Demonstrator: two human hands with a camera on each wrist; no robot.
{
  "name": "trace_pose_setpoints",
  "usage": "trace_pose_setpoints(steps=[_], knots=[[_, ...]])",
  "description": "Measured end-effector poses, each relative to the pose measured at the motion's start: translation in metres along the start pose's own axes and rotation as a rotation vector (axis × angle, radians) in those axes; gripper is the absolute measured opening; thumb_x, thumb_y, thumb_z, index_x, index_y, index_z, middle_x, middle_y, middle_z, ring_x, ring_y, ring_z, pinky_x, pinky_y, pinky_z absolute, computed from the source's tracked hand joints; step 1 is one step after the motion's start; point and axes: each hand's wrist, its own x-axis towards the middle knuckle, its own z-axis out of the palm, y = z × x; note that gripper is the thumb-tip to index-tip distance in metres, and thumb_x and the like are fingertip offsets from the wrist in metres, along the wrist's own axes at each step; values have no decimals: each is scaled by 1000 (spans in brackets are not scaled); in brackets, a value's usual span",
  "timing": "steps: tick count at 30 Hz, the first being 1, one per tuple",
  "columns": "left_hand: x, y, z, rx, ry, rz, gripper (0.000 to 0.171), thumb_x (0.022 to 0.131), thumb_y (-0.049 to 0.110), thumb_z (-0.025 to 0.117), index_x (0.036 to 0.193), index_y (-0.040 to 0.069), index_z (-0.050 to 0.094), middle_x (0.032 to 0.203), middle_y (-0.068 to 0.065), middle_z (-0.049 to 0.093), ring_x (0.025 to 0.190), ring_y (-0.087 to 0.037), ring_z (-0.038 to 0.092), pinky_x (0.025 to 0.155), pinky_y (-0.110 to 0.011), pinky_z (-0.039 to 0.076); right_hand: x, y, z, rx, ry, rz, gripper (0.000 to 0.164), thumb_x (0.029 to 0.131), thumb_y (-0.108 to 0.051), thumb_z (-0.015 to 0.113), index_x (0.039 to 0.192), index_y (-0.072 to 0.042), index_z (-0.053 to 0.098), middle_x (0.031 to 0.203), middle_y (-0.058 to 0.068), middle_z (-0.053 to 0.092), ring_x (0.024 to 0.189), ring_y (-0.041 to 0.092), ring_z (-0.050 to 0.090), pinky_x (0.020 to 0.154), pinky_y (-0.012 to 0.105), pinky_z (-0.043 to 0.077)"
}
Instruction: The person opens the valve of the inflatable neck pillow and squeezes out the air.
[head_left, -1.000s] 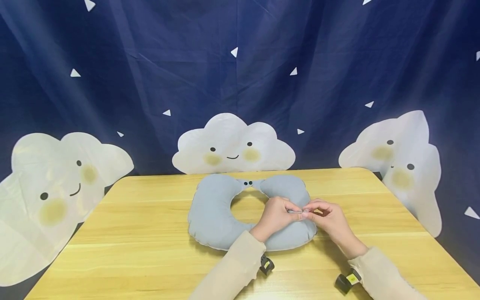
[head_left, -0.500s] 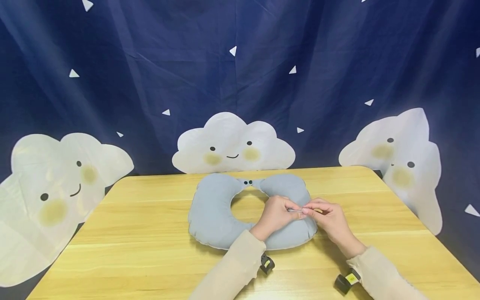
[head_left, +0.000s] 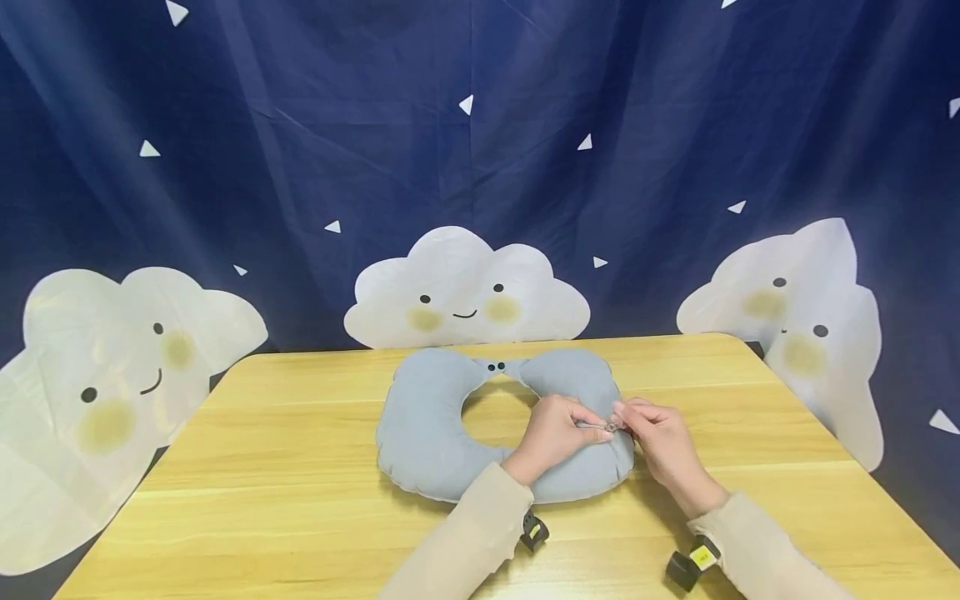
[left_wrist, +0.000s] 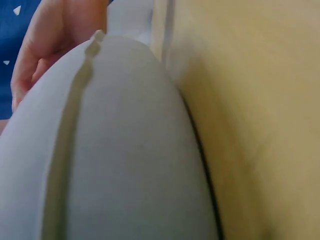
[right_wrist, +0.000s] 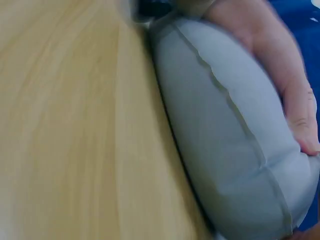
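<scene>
While both wrist views show the side seam (right_wrist: 237, 111) below the fingers, only the head view shows two black dots (head_left: 501, 366) beyond them. Of two hands, the left hand (head_left: 553, 432) pinches one grey neck pillow (head_left: 427, 425), directly underneath, beside one small clear piece (head_left: 611, 427); the right hand's (head_left: 663, 437) fingertips have shifted slightly away since half a second ago, their grip unclear.

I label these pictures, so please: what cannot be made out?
Head view: small piece between left hand and right hand, too small to identify.
Left wrist view: rest of pillow, cut off by left and bottom edges.
Right wrist view: dark object, blurred, cut off by top edge.
</scene>
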Motion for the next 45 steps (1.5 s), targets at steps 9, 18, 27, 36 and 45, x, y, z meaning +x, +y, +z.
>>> trace_pose_setpoints(steps=[9, 18, 27, 36, 45], knots=[[1, -2, -2, -50, -4, -22, 11, 74, 24, 81, 78, 14, 78, 76, 4, 73, 62, 7, 55, 55, -12, 44, 1, 1, -6, -2, -76, -11, 24, 91, 5, 54, 87, -8, 75, 82, -9, 68, 75, 1, 60, 68, 15, 52], [5, -3, -4, -176, -20, -30, 11, 76, 19, 79, 81, 9, 78, 72, 1, 70, 54, 1, 44, 48, -15, 37, 5, 5, -19, -53, -223, -1, 25, 89, 7, 56, 99, -11, 71, 94, -12, 71, 88, 1, 63, 75, 14, 50], [5, -4, -5, -224, -63, -74, 12, 81, 16, 74, 88, 7, 77, 56, 8, 45, 49, -1, 33, 45, -15, 29, 5, 7, -25, -157, -313, 31, 20, 83, 6, 64, 104, 5, 63, 100, -14, 67, 94, 1, 61, 84, 15, 48], [3, -8, -4, -205, -68, -73, 11, 82, 18, 73, 89, 10, 77, 54, 7, 40, 49, -3, 34, 46, -17, 30, 3, 12, -22, -229, -292, 43, 23, 83, 3, 67, 104, 8, 61, 92, -14, 67, 88, 1, 61, 81, 13, 48], [1, -8, -5, -126, -44, -32, 11, 82, 19, 73, 88, 10, 78, 61, 6, 49, 56, -1, 38, 53, -15, 35, 0, 14, -17, -286, -218, 29, 24, 81, 2, 69, 101, 12, 61, 85, -14, 66, 78, 3, 61, 70, 17, 48]])
